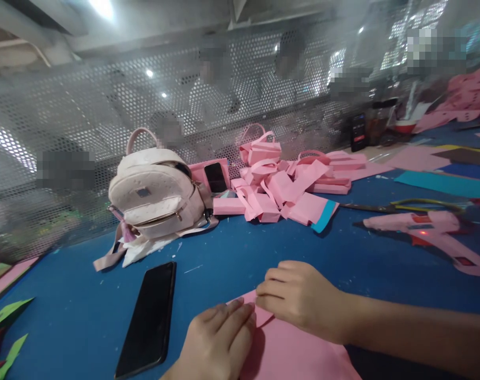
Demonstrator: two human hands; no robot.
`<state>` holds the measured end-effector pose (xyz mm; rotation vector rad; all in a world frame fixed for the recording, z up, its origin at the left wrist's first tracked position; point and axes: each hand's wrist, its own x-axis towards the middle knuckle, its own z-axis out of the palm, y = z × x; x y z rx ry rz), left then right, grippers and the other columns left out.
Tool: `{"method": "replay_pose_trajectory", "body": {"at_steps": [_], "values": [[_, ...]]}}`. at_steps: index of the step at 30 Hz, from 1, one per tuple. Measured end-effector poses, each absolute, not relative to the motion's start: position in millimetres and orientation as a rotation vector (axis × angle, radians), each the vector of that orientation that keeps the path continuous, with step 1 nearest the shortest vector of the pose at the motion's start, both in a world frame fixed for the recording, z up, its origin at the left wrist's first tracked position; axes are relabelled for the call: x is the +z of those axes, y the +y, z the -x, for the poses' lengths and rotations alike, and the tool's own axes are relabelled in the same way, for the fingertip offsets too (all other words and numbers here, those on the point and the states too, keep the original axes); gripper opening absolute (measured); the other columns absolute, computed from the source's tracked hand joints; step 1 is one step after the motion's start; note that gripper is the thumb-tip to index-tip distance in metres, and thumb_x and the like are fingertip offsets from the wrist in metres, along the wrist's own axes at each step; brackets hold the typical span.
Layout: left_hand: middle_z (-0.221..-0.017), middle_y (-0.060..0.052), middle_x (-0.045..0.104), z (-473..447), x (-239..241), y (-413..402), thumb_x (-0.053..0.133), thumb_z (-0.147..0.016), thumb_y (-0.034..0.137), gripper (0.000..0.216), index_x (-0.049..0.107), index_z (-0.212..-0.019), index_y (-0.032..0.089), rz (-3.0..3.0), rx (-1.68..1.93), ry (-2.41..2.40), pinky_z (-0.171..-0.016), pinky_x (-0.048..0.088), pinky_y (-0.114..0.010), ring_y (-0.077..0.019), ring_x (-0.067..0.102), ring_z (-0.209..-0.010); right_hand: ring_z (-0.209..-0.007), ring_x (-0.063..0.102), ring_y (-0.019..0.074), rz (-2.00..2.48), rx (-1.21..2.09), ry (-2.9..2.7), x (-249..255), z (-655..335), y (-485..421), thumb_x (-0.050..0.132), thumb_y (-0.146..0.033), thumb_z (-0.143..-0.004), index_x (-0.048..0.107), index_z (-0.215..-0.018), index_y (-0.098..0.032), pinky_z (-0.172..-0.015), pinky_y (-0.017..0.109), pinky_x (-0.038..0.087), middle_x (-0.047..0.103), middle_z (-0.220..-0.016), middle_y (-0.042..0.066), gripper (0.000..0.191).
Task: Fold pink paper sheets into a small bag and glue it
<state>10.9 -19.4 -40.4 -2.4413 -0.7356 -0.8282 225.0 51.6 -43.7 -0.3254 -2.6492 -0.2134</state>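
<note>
A sheet of pink paper [299,351] lies at the bottom of the view, with a strip along its far edge folded over. My left hand [224,335] is closed on the left part of that fold, fingertips pressed to the paper. Just beside it, my right hand [299,295] curls its fingers over the far edge and grips the paper there. The thumbs of both hands are mostly hidden. To the left of my left hand lies a black phone [149,319], screen dark.
A pale backpack [156,190] stands behind the phone. Several pink paper bags [275,184] are piled beyond my hands. A pink glue gun [425,227] with a lit red light and scissors [406,206] lie at right. A perforated metal screen [208,111] borders the table [85,301].
</note>
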Motion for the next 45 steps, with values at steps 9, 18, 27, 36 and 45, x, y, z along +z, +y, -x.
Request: {"method": "replay_pose_trajectory", "body": {"at_steps": [9,18,27,36,45], "values": [[-0.087,-0.009,0.077,-12,-50,-20,0.038,-0.090,0.004,0.032,0.068,-0.080,0.011,2.441,-0.746,-0.742,-0.056,0.061,-0.028,-0.0236,0.075,-0.075,-0.092,0.057,0.0203,0.481,0.097,-2.744,-34,-225,43,0.054,-0.057,-0.089,0.066,-0.108,-0.020,-0.074,0.035,0.038,0.070,-0.107,0.003,0.044],[-0.087,-0.011,0.077,-14,-47,-20,0.041,-0.087,0.003,0.027,0.068,-0.084,0.007,2.446,-0.646,-0.683,-0.053,0.061,-0.030,-0.0257,0.075,-0.075,-0.103,0.059,0.0199,0.626,-0.394,-2.602,-56,-268,56,0.026,-0.030,-0.104,0.066,-0.113,-0.022,-0.078,0.037,0.041,0.070,-0.115,-0.001,0.042],[-0.090,-0.008,0.077,-15,-31,-21,0.037,-0.087,0.002,0.031,0.067,-0.089,0.008,2.421,-0.387,-0.525,-0.057,0.061,-0.028,-0.0233,0.075,-0.078,-0.108,0.060,0.0202,0.649,-0.492,-2.611,-65,-286,56,0.033,-0.019,-0.101,0.064,-0.118,-0.019,-0.077,0.036,0.046,0.067,-0.123,0.003,0.036],[-0.095,-0.013,0.076,-13,-41,-24,0.038,-0.091,0.004,0.029,0.066,-0.093,0.006,2.475,-0.512,-0.590,-0.060,0.061,-0.031,-0.0260,0.074,-0.083,-0.115,0.059,0.0252,0.717,-0.015,-2.719,-38,-280,52,0.054,-0.047,-0.093,0.062,-0.125,-0.018,-0.092,0.042,0.045,0.065,-0.127,0.009,0.044],[-0.111,-0.008,0.071,7,-17,-27,0.046,-0.096,0.010,0.023,0.061,-0.114,0.015,2.432,-1.186,-0.958,-0.092,0.054,-0.031,-0.0166,0.067,-0.105,-0.080,0.066,0.0175,0.753,0.336,-2.724,-18,-237,61,0.044,-0.017,-0.095,0.068,-0.101,-0.022,-0.068,0.028,0.040,0.073,-0.087,0.002,0.026]]}}
